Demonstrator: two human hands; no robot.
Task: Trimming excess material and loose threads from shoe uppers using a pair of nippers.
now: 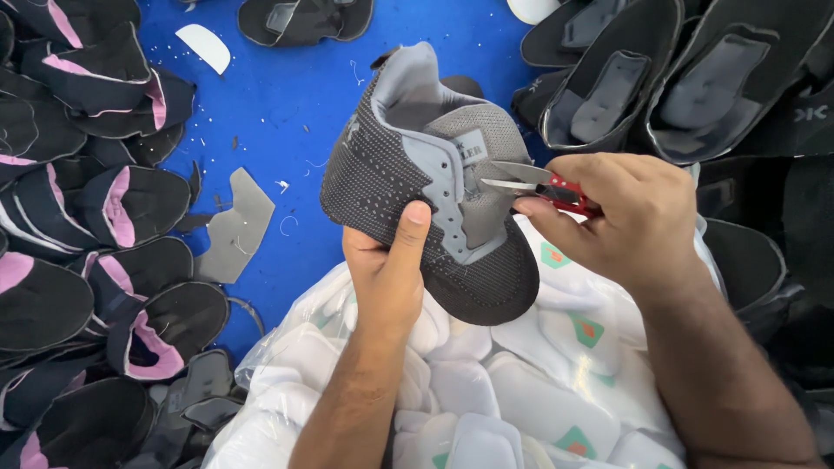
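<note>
Left fingers (pixel 369 252) behind grey shoe upper (pixel 417 182)

A dark grey dotted-mesh shoe upper (pixel 417 187) with light grey panels; red-handled snips (pixel 547 189); blue table (pixel 287 95).

You are looking down at a bright blue work surface (pixel 287 104), evenly lit and sprinkled with thread ends and small scraps. Black and pink shoe uppers (pixel 95 226) are piling up along your left edge. Black and grey shoe uppers (pixel 678 78) are crowding the top right corner. A clear plastic bag of white insoles (pixel 521 391) is lying just below you. A grey fabric piece (pixel 236 226) is resting on the blue.
</note>
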